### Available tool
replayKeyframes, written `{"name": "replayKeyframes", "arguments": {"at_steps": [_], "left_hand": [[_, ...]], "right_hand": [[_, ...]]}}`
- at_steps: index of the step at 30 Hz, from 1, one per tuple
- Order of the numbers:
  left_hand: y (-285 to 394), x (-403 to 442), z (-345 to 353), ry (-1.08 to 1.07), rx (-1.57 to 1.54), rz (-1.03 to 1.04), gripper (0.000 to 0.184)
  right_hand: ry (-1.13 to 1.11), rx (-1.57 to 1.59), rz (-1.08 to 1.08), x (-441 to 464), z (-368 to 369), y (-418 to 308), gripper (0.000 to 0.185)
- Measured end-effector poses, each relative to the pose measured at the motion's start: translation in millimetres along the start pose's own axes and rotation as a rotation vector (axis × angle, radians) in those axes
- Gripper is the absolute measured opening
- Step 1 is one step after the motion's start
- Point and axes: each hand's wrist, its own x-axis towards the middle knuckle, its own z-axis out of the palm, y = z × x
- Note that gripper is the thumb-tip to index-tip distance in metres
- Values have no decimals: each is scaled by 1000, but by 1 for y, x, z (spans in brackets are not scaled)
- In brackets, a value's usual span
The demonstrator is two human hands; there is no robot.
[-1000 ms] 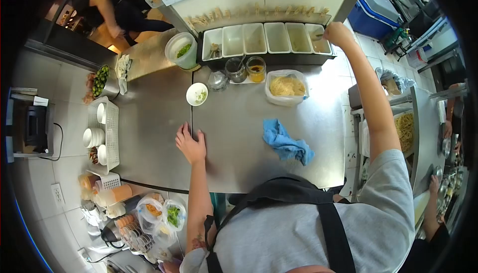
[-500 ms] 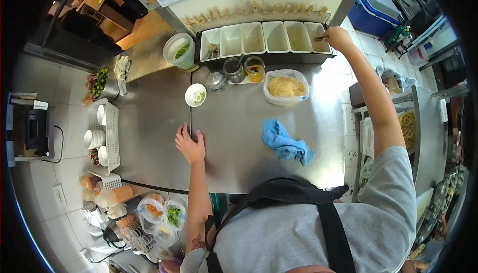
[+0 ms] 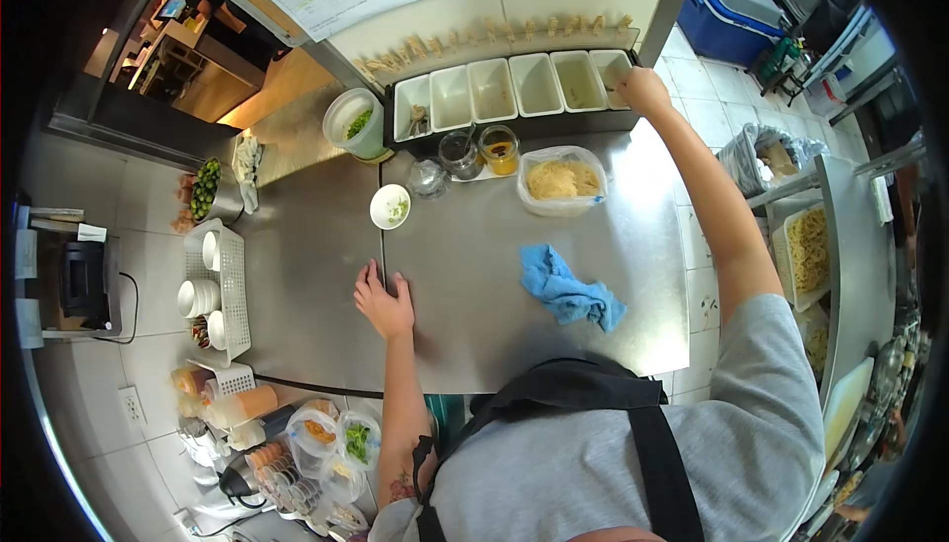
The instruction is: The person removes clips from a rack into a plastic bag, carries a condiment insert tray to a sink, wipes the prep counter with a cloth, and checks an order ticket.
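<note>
My left hand lies open on the steel table, fingers spread, just below a small white bowl with chopped green bits in it. My right hand reaches to the rightmost white bin at the back of the table. Its fingers are closed at the bin's edge, and what they hold is hidden. Nearest to that arm on the table sits a clear bag-lined tub of pale shredded food. A crumpled blue cloth lies between my two arms.
Two glass jars, a dark one and an amber one, stand before the row of bins. A tall tub of chopped greens is at their left. A white basket with bowls lines the left edge.
The view has shifted slightly. My right hand is still at the rightmost bin, but the thing seen at its fingertips earlier is now hidden. My left hand stays on the table.
</note>
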Motion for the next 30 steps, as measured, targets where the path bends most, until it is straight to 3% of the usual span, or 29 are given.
{"name": "replayKeyframes", "arguments": {"at_steps": [4, 8, 12, 16, 19, 26, 30], "left_hand": [[3, -2, -2, -16, -17, -23, 52], [5, 0, -4, -8, -21, -5, 51], [2, -1, -3, 12, -3, 12, 51], [1, -2, 0, 0, -7, -11, 52], [0, -2, 1, 3, -5, -13, 52], [1, -1, -1, -2, 11, -6, 52], [0, -1, 2, 0, 9, -8, 53]], "right_hand": [[17, -18, 57, 10, -13, 4, 22], [10, 0, -67, 11, -22, -11, 20], [-143, -179, -142, 10, -24, -7, 19], [-154, -109, -193, 9, -59, 5, 28], [-383, -272, -199, 11, -91, -5, 31], [-512, -207, -64, 16, -65, -13, 47], [-487, -184, -2, 20, -53, -13, 45]]}}
